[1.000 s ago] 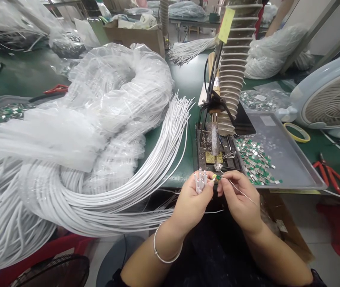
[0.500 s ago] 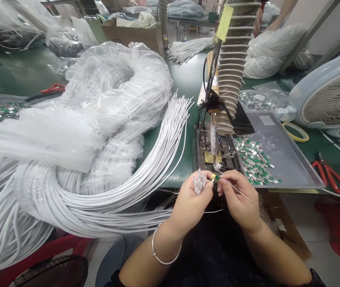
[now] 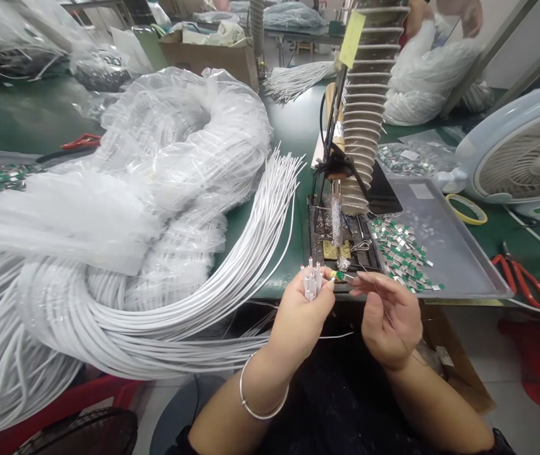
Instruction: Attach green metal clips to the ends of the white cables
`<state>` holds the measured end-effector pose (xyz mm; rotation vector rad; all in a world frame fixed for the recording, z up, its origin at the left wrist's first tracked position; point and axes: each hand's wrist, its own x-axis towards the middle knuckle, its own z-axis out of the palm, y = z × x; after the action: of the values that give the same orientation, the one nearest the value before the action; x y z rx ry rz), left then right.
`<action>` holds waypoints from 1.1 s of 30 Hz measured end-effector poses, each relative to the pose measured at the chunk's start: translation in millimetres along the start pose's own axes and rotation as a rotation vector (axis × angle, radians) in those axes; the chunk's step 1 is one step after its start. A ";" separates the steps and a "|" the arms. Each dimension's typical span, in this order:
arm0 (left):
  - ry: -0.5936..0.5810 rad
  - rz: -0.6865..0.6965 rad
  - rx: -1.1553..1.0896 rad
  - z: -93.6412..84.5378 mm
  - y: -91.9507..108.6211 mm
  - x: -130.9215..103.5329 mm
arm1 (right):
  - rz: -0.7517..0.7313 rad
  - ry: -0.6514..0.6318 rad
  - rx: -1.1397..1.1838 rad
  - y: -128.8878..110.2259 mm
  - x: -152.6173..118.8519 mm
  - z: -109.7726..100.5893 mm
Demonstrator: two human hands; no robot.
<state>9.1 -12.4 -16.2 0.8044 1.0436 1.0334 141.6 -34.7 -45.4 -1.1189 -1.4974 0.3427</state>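
My left hand [image 3: 304,316] is closed around several white cable ends [image 3: 312,282], their tips pointing up. At its thumb and index fingertips sits a small green board [image 3: 340,275] with a yellow part beside it. Right of the board, my right hand [image 3: 391,319] is apart from it, thumb separated from the fingers, with a thin wire [image 3: 386,309] running across the palm and held loosely. A soldering iron [image 3: 337,218] stands tip down in its holder just beyond my hands, above a yellow sponge [image 3: 331,250].
A grey tray [image 3: 469,265] holds many small boards. Red-handled scissors [image 3: 519,278], a tape roll [image 3: 465,209] and a fan [image 3: 530,145] are at the right. White cables [image 3: 156,325] and plastic-wrapped coils [image 3: 179,133] fill the left. Another person's hands show at the upper right.
My right hand has moved right, off the green board, and its fingers have spread. The board stays at my left fingertips. The other person's hands have shifted at the back.
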 end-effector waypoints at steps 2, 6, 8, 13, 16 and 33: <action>0.006 0.008 -0.005 0.6 1.1 0.4 | -0.070 -0.011 -0.005 3.9 -1.3 -1.1; -0.001 0.015 -0.018 3.1 5.8 -0.1 | -0.275 -0.031 -0.075 6.9 3.7 -2.7; -0.008 0.014 -0.028 4.0 8.3 -0.5 | -0.316 -0.034 -0.083 5.8 7.4 -2.5; -0.003 0.021 -0.029 4.2 11.7 -0.8 | -0.311 -0.032 -0.120 0.9 13.4 -0.6; 0.003 0.023 -0.033 4.5 11.8 1.0 | -0.311 -0.030 -0.154 -1.0 16.0 -0.2; 0.035 0.063 0.008 7.9 14.2 8.0 | -0.309 -0.017 -0.186 -2.4 22.4 1.4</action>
<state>13.8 -0.7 -3.2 0.8330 1.0584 1.1004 142.3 -17.8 -30.4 -1.0086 -1.7145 -0.0012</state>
